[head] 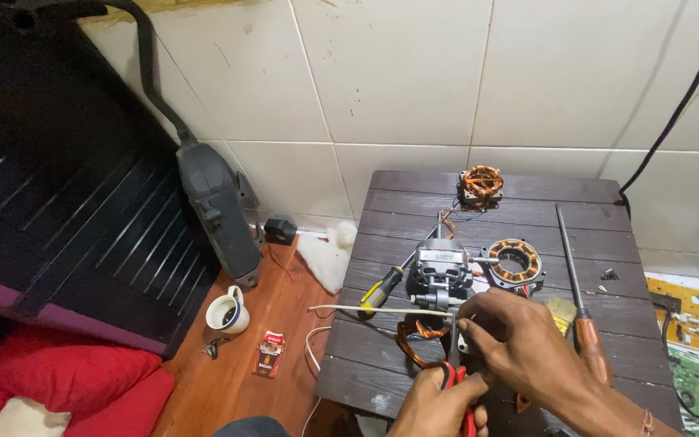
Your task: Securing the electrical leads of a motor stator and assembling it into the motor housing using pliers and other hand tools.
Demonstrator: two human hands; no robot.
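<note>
Motor [440, 275] sits mid-table [608, 243], partly dismantled. Left hand [438, 405] grips red-handled pliers [456, 356]; right hand [519, 340] pinches closed at their tip. Stators near the far edge lie untouched.

On the dark wooden table [382, 380], the left hand [438, 405] grips red-handled scissors [456, 368] just in front of the grey motor [440, 275]. The right hand [519, 336] pinches at the scissor tip. A copper-wound stator [516, 260] lies right of the motor, a yellow-handled screwdriver [382, 290] left, and a wooden-handled file [578, 279] farther right.
</note>
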